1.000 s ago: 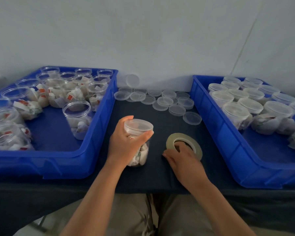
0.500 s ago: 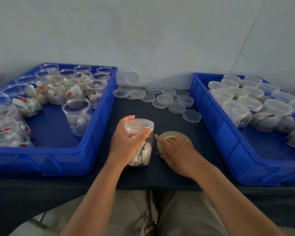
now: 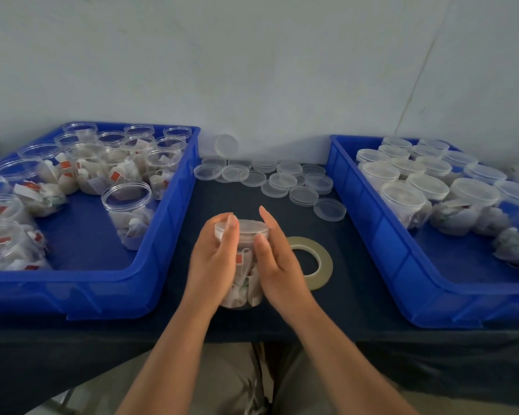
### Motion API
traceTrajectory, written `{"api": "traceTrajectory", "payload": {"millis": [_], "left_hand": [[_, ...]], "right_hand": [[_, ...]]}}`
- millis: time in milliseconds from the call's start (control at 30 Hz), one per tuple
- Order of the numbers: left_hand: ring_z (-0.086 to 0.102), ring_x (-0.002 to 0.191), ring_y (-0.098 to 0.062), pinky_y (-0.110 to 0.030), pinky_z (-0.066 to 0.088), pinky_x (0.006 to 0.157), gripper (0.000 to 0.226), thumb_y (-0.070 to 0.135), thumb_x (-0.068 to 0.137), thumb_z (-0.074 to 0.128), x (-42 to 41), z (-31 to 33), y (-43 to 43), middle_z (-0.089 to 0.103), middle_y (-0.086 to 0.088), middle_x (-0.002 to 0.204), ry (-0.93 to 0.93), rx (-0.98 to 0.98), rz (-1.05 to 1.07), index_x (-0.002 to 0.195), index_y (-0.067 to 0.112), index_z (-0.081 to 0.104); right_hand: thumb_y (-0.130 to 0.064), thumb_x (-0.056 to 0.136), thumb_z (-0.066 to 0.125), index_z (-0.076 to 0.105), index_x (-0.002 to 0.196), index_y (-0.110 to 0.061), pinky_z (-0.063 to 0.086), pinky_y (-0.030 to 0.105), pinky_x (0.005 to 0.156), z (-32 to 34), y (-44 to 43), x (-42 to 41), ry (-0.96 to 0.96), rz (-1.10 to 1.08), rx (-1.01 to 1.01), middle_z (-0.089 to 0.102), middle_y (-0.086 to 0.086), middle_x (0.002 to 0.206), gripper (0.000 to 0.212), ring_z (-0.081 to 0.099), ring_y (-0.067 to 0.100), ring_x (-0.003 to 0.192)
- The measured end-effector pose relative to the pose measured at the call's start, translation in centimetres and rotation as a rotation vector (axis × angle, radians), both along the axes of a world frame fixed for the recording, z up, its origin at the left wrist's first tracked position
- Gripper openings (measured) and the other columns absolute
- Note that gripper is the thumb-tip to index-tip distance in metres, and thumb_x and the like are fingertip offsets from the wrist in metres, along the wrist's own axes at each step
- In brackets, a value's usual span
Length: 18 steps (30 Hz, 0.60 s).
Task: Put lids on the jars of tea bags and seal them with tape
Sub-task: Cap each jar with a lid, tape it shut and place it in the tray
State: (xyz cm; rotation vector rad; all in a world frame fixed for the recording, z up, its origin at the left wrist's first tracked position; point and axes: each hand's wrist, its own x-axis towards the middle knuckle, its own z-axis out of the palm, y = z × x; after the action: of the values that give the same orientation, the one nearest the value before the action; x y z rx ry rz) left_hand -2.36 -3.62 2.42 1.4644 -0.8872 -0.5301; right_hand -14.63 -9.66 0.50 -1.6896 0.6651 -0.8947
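Observation:
A clear lidded jar of tea bags stands on the dark table near its front edge. My left hand wraps its left side, fingers curled up to the lid. My right hand presses against the jar's right side, thumb on the wall just under the lid, fingers stretched upward. The roll of tape lies flat on the table just right of my right hand, which hides part of it. No tape strip is visible on the jar.
A blue bin on the left holds several open jars of tea bags. A blue bin on the right holds several lidded jars. Loose clear lids lie scattered at the table's back, one leaning on the wall.
My right hand has left the tape roll and come against the jar's right side. The roll now lies flat to the right. My left hand stays on the jar.

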Motion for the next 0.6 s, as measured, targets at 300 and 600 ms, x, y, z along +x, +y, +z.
{"api": "traceTrajectory", "payload": {"millis": [300, 600], "left_hand": [[0.072, 0.093, 0.002, -0.016, 0.056, 0.068, 0.057, 0.102, 0.074, 0.031, -0.8, 1.0, 0.7, 0.072, 0.026, 0.103, 0.004, -0.088, -0.021, 0.105, 0.065, 0.062], [0.077, 0.094, -0.011, -0.015, 0.057, 0.074, 0.054, 0.063, 0.104, 0.027, -0.9, 3.0, 1.7, 0.079, 0.005, 0.103, 0.026, -0.17, -0.137, 0.129, 0.036, 0.066]], "right_hand": [[-0.063, 0.095, 0.049, 0.047, 0.151, -0.043, 0.061, 0.037, 0.092, 1.2, 0.6, -0.7, -0.034, -0.066, -0.043, 0.068, -0.003, 0.124, 0.06, 0.071, 0.015, 0.109], [-0.066, 0.089, 0.057, 0.045, 0.155, -0.036, 0.057, 0.028, 0.092, 5.7, 0.3, -3.4, 0.164, -0.065, -0.39, 0.057, -0.023, 0.13, 0.073, 0.06, 0.003, 0.12]]}}
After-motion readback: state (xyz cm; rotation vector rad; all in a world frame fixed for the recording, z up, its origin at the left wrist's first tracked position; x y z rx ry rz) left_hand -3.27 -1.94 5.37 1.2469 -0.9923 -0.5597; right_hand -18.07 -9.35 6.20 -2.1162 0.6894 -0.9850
